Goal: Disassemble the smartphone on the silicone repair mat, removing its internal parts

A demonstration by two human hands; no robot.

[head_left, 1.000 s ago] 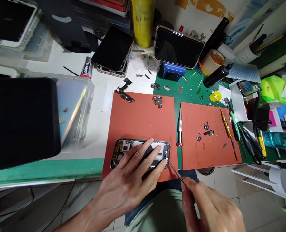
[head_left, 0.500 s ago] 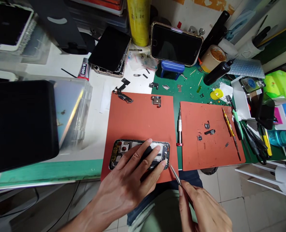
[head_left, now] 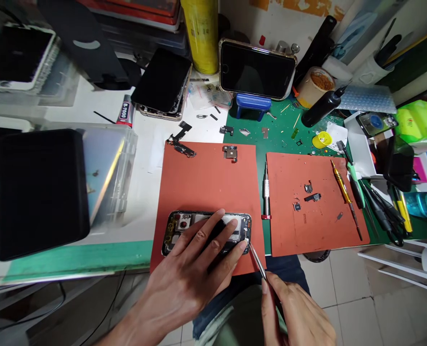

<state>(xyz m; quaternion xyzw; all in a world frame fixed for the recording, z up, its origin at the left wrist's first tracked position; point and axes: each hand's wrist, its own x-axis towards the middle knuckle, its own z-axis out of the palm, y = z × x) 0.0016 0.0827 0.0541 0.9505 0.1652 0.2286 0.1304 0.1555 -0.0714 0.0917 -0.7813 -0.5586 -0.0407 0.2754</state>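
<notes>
An opened phone housing (head_left: 183, 223) lies on the left red mat (head_left: 208, 178), near the mat's front edge. My left hand (head_left: 202, 259) rests over the housing with its fingers spread, covering much of its middle. Between the thumb and fingers of my right hand (head_left: 289, 305) are metal tweezers (head_left: 257, 260). Their tips are at the lower right corner of the housing, close to a left fingertip. Whether the tips hold anything is too small to tell.
Small phone parts (head_left: 230, 153) lie at the mat's far edge. A silver screwdriver (head_left: 266, 190) sits between the mats. More parts and a gold screwdriver (head_left: 343, 192) are on the right mat (head_left: 321, 226). A propped phone (head_left: 257, 69) stands behind; a black tablet (head_left: 42, 192) lies left.
The view has shifted slightly. My right hand and the tweezers have moved a little to the left in the picture, with the tips still at the housing's corner. My left hand stays on the housing.
</notes>
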